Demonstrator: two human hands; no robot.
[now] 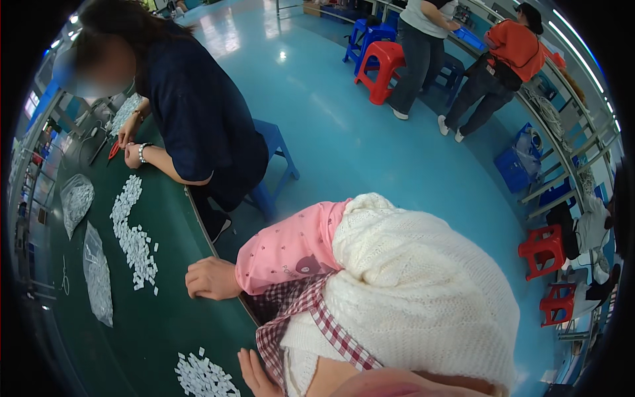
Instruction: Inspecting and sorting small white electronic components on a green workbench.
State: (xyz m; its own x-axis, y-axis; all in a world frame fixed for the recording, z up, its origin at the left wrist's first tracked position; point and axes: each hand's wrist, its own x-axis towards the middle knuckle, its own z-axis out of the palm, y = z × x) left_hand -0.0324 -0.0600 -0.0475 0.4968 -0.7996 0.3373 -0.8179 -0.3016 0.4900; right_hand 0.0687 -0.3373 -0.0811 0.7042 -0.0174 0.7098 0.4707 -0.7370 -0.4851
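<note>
My right hand, below a pink printed sleeve cover, rests on the green tabletop by its edge. Its fingers are curled in, and nothing shows in them. Lower down, close to my checked apron, my left hand lies with fingers stretched out, holding nothing visible; its lower part is cut off by the frame. Beside it is a pile of small white flat pieces. A longer trail of such pieces spreads farther along the table, beyond my right hand.
Two clear bags of white pieces and scissors lie on the table. A co-worker in dark blue leans over it with both hands near a red-handled tool. Stools and two other people stand across the blue floor.
</note>
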